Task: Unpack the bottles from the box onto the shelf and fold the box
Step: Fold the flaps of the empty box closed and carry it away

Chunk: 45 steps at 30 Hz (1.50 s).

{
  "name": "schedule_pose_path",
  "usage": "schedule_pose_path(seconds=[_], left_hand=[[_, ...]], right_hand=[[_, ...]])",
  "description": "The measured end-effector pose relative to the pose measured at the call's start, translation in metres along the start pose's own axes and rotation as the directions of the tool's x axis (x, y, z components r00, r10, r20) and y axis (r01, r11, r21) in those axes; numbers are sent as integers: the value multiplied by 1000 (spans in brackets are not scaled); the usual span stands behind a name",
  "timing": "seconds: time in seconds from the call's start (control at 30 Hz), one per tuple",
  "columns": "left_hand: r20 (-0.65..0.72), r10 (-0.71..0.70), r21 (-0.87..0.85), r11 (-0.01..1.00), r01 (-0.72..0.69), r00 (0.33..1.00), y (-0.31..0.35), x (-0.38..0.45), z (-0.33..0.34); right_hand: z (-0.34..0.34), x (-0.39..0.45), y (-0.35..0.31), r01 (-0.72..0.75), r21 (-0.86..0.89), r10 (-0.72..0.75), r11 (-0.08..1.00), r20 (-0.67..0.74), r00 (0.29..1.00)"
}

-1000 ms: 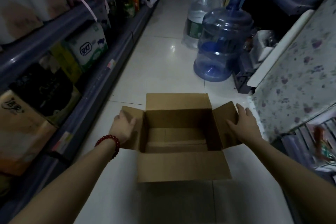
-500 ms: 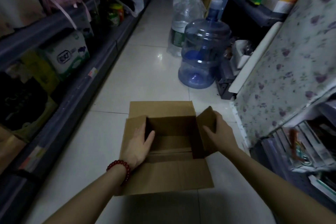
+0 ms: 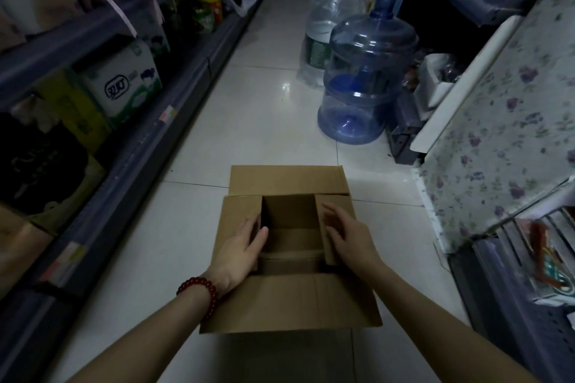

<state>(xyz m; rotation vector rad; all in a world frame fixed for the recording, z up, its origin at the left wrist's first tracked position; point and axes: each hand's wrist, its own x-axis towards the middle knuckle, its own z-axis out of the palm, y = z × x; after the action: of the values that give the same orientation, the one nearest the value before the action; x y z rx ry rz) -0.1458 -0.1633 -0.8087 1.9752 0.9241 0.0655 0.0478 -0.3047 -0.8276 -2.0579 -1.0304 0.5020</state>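
Note:
A brown cardboard box (image 3: 289,301) stands on the white tiled aisle floor right in front of me, and I see nothing inside it. Its far flap and near flap lie spread outward. My left hand (image 3: 244,246), with a red bead bracelet on the wrist, rests flat on the left side flap, which is folded in over the opening. My right hand (image 3: 347,236) lies flat on the right side flap, also folded inward. The fingers of both hands are spread. No small bottles show in the box.
A shelf (image 3: 130,146) with packaged goods runs along the left. A large blue water jug (image 3: 364,78) and a plastic-wrapped one (image 3: 326,15) stand ahead on the right. A floral-covered panel (image 3: 504,121) and a low rack (image 3: 529,274) close in the right side.
Both hands have pushed the two side flaps from spread outward to folded in over the box opening. The view has shifted closer to the box.

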Motion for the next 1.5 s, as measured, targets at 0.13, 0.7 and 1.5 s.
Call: schedule_pose_path(seconds=[0.13, 0.7, 1.5], left_hand=[[3, -32, 21, 999, 32, 999, -5, 1, 0], [-11, -36, 55, 998, 37, 999, 0, 0, 4], [-32, -160, 113, 980, 163, 987, -5, 13, 22]], right_hand=[[-1, 11, 9, 10, -111, -20, 994, -89, 996], [-22, 109, 15, 36, -405, 52, 913, 205, 977], [-25, 122, 16, 10, -358, -26, 934, -39, 999]])
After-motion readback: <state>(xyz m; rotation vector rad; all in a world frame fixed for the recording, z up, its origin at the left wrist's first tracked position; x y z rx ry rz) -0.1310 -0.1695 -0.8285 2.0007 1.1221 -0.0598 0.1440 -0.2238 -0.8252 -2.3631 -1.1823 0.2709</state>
